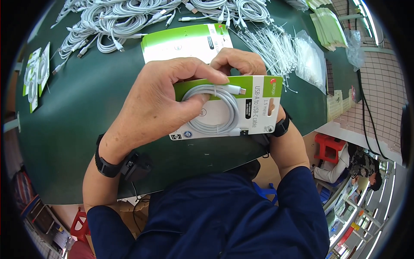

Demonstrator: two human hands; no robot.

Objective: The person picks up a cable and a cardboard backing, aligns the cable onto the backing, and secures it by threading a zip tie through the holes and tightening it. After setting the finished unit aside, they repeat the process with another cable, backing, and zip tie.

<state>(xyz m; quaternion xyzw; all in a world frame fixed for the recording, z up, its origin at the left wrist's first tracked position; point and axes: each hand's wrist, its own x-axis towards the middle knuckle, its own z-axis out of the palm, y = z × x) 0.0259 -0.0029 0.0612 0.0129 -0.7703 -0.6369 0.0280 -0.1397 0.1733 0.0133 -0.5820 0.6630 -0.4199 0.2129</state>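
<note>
My left hand (157, 93) is closed on a green and white backing card (258, 90), its thumb pressing a coiled pale-grey USB cable (235, 111) to the card's front. A thin white tie loops the coil near the top, and another band shows low on it. One plug lies at the card's upper edge, the other at its lower edge. Behind the card's top edge, my right hand (242, 62) has its fingers curled together; their tips and whatever they pinch are hidden. The card is held above the table, turned sideways with its hang hole to the right.
A stack of matching cards (172, 43) lies beyond my hands. Behind it spreads a heap of coiled cables (99, 28). Loose white cable ties (274, 49) and a clear bag of ties (311, 60) sit at right. Carded cables (43, 71) lie far left on the green table (60, 142).
</note>
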